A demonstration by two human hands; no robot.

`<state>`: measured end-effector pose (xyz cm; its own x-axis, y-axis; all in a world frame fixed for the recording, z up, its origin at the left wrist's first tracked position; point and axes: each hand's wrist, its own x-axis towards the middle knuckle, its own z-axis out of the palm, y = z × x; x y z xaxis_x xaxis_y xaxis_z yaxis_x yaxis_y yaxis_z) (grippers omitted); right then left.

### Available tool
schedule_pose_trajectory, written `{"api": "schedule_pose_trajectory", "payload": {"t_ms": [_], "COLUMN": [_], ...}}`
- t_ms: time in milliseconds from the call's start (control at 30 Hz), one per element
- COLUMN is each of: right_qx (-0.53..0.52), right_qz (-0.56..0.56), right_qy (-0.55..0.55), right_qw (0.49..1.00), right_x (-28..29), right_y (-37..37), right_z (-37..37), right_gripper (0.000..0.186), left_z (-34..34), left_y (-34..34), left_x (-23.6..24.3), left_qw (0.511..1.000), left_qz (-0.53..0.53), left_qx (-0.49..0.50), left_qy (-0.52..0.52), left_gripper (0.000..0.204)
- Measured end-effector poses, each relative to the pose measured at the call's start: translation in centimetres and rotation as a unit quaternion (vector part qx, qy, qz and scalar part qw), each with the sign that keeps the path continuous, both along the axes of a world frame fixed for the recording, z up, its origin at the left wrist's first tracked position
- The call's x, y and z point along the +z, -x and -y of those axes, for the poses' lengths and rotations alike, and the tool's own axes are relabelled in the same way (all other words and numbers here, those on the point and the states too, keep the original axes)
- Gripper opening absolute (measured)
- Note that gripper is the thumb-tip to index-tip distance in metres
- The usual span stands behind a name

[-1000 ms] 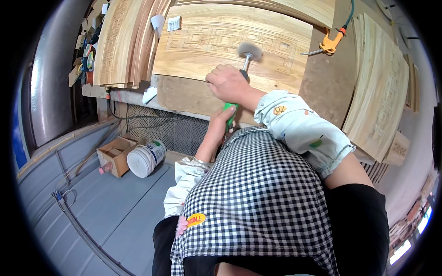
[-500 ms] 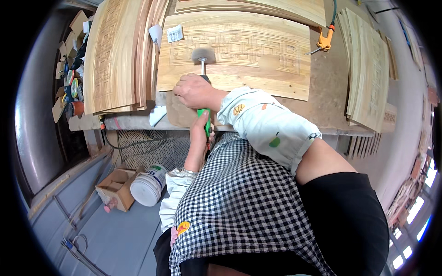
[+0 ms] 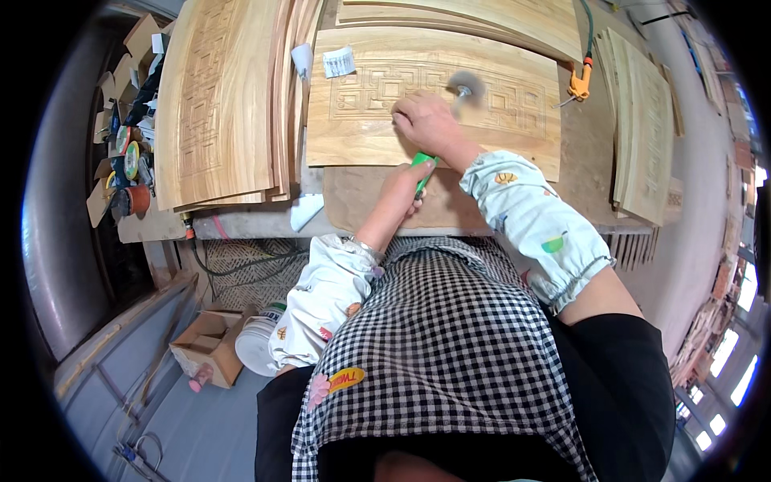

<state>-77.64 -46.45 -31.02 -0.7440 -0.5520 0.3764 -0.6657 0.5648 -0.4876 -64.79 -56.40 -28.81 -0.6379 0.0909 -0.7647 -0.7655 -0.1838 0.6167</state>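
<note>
A green straight grinder (image 3: 426, 169) slants over the bench, with a round grey buffing wheel (image 3: 466, 87) at its far end, blurred as if spinning. My left hand (image 3: 399, 191) is wrapped round its green rear body. Farther forward, my right hand (image 3: 428, 122) grips the front of the tool and hides most of it. The wheel is over the right half of a carved wooden panel (image 3: 361, 145), on its band of raised geometric pattern. A small piece of printed paper (image 3: 339, 62) lies on the panel's upper left.
Stacks of carved panels stand left (image 3: 217, 104) and right (image 3: 642, 128), with more boards (image 3: 458, 20) behind. An orange air blow gun (image 3: 579, 83) lies right of the panel. Beneath the bench's left side are a cardboard box (image 3: 210, 345) and a white bucket (image 3: 255, 347).
Both hands have carried the grinder to the right, its wheel passing from the panel's left part to its right half. The tool now leans more to the right.
</note>
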Motion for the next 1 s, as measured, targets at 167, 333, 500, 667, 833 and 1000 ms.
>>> {"api": "schedule_pose_trajectory", "payload": {"t_ms": [167, 333, 500, 667, 833, 1000], "right_qx": [0.079, 0.095, -0.142, -0.166, -0.148, -0.326], "right_qz": [0.011, -0.010, 0.115, 0.303, 0.306, 0.065], "right_qy": [0.035, 0.007, -0.040, -0.110, 0.136, 0.184], "right_qw": [0.996, 0.995, 0.982, 0.932, 0.931, 0.925], "right_x": [-0.2, -0.6, -0.2, -0.2, 1.6, 1.6], "right_y": [2.3, 1.1, 2.8, 6.3, 7.6, 8.4], "right_z": [4.5, 7.9, 12.2, 14.5, 10.4, -5.3], "right_gripper": [0.012, 0.009, 0.045, 0.038, 0.042, 0.055], "left_z": [1.4, 3.4, 3.2, 1.6, 1.4, 1.3], "left_y": [1.1, -1.2, -2.8, -3.7, -3.2, -3.6], "left_x": [0.0, 1.0, 1.8, 1.6, 1.6, 0.7], "left_qw": [0.994, 0.989, 0.986, 0.985, 0.987, 0.988], "left_qz": [0.014, 0.046, 0.038, 0.037, 0.043, 0.052], "left_qx": [0.107, 0.139, 0.156, 0.155, 0.141, 0.144], "left_qy": [-0.023, -0.002, 0.051, 0.072, 0.056, 0.035], "left_gripper": [0.038, 0.037, 0.042, 0.045, 0.040, 0.033]}}
